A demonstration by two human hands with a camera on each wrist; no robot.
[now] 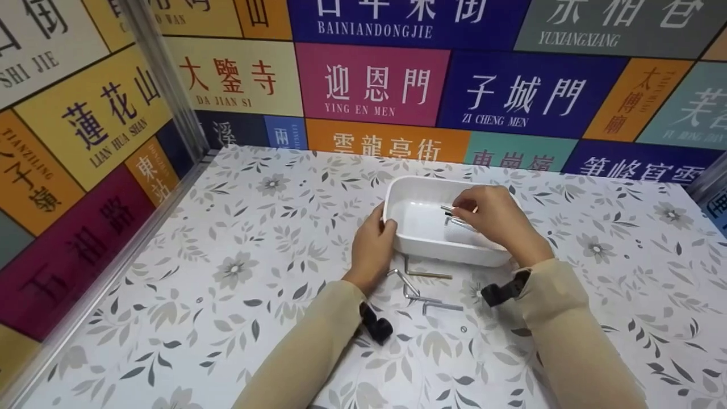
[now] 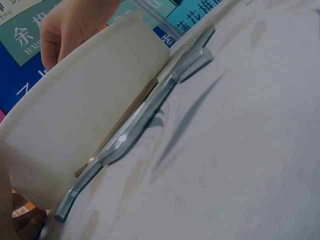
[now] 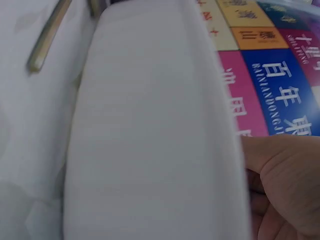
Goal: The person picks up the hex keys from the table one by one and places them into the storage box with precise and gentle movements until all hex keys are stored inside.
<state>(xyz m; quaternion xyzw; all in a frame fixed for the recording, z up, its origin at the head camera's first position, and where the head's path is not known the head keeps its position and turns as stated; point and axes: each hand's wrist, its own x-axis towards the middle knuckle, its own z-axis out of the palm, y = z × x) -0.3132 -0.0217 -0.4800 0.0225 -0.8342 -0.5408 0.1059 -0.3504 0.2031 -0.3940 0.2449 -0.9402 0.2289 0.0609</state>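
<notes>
Multicoloured place-name panels (image 1: 372,85) line the back and left of the room; below them spreads a white surface (image 1: 306,193) printed with grey leaves and flowers; on it stands a white plastic tub (image 1: 448,251), upright; the person's left hand (image 1: 372,247) holds its near-left corner, thumb and fingers bent about the outer wall; the right hand (image 1: 500,218) reaches in over the right side, fingertips drawn together and seemingly pinching slim metal rods (image 1: 463,224); the work looks partway along, since those rods are within the tub while other pieces lie outside it: a bent silver hex key (image 2: 147,112) near the left wrist, a brass-coloured hex key (image 1: 429,275) just in front of the tub, and a smaller silver hex key (image 1: 446,306) nearer the person; how many rods are inside cannot be told, as the right hand hides part of them.
</notes>
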